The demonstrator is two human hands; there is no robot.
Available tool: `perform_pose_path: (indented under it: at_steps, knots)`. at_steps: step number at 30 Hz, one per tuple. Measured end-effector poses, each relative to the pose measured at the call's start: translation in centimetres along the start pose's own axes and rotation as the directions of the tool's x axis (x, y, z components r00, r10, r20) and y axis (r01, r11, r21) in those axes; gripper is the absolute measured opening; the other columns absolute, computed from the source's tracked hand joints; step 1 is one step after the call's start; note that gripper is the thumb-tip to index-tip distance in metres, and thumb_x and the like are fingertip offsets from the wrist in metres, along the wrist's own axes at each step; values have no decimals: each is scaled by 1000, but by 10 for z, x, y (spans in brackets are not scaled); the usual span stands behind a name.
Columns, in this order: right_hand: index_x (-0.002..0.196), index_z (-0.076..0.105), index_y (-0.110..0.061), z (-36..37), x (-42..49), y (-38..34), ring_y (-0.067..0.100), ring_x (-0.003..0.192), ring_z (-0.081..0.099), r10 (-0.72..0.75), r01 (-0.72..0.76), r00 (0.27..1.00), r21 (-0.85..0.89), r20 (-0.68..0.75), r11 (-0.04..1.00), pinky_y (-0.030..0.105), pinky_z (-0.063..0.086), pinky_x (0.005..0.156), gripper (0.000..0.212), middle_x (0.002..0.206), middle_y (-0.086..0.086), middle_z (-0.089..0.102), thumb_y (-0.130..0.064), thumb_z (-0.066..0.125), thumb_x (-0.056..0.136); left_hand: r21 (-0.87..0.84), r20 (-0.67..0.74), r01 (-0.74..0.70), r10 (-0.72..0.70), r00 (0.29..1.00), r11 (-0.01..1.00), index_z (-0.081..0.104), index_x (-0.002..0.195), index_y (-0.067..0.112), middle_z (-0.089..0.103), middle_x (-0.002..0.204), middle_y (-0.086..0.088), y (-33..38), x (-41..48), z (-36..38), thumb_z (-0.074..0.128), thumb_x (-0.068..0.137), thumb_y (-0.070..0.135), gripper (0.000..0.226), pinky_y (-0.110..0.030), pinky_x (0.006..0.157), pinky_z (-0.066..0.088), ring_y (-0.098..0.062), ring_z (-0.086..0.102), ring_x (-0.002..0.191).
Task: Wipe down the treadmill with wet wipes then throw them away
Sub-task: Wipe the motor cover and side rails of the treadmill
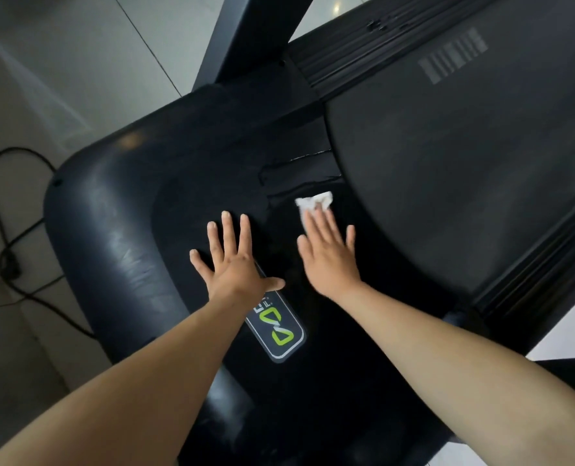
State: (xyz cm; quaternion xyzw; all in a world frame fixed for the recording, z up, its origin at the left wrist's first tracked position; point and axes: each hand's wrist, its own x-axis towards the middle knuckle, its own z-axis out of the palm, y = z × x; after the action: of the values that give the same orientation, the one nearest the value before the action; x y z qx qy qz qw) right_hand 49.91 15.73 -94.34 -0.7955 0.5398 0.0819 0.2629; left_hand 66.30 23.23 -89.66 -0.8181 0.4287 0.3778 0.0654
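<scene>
The black treadmill motor cover [118, 230] fills the middle of the head view, with the running belt [464, 163] to its right. A white wet wipe [313, 201] lies on the cover near the belt's front edge. My right hand [330, 253] presses flat on the wipe with straight fingers, only the wipe's far end showing past the fingertips. My left hand [232, 260] rests flat on the cover beside it, fingers spread, holding nothing. A green and grey logo badge [279, 334] sits between my forearms.
A black power cable [7, 257] loops over the tiled floor [60, 62] at the left. A black upright post [245, 38] rises at the top centre. The ribbed side rail [363, 52] runs along the belt's far side.
</scene>
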Motion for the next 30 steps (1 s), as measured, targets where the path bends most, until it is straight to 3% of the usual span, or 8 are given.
perform_pose_path:
  at_steps: [2,5,10,14,16,20,23,30]
  knots:
    - [161,-4,-30,-3,7,-4,9,153,-14,156,-155,988,100,4,983,58,-6,122,59,168,-8,-13,-43,15,108,-7,-11,-13,13,1000,1000,-30,153,34,-43,157,7,-1,-1,0,76,74,66,136,-61,116,-17,-20,-41,145]
    - [162,-2,-27,0,3,-24,10,153,-17,186,-187,982,149,19,971,57,-8,122,60,168,-6,-14,-44,16,108,8,-43,-42,42,998,999,-27,156,29,-38,161,6,-5,-5,2,70,76,72,132,-59,118,-15,-20,-37,147]
    - [162,5,-29,18,-41,-56,5,152,-19,-204,203,975,14,84,979,53,-13,119,64,168,-13,-11,-52,6,102,39,-141,-138,143,980,990,-20,158,20,-32,163,4,-28,-14,7,53,93,60,106,-49,125,-10,-14,-31,150]
    - [161,-3,-35,14,-46,-55,2,150,-23,-323,345,926,-87,197,935,52,-16,121,60,166,-16,-15,-51,5,103,24,-205,-114,117,972,993,-17,159,23,-32,164,-3,-54,-22,7,57,84,74,118,-41,125,-12,-22,-32,150]
    - [160,-3,-37,8,-32,-48,2,150,-22,-265,284,949,-98,169,954,54,-14,121,57,166,-18,-14,-49,11,106,47,-213,-81,89,973,996,-19,159,23,-33,163,-4,-55,-24,9,54,81,80,121,-43,125,-11,-25,-33,149]
    - [161,-1,-31,-6,15,-44,7,153,-15,97,-102,992,63,79,993,58,-10,121,57,168,-11,-13,-46,14,108,48,-192,-68,76,978,997,-22,158,22,-35,162,-4,-53,-23,10,54,82,79,122,-45,125,-10,-26,-34,149]
    - [161,-6,-27,-11,32,-58,11,153,-18,163,-171,983,97,87,980,58,-12,119,60,168,-6,-17,-46,12,107,48,-191,-68,76,979,997,-23,157,22,-35,162,-4,-54,-20,11,54,82,79,122,-44,125,-12,-26,-35,148]
    - [161,-5,-31,11,-30,-85,3,148,-27,-280,285,940,2,195,959,53,-17,120,60,165,-15,-21,-49,12,106,74,-172,-79,90,981,994,-24,157,22,-36,162,-5,-55,-23,8,51,91,68,109,-45,125,-12,-27,-34,148]
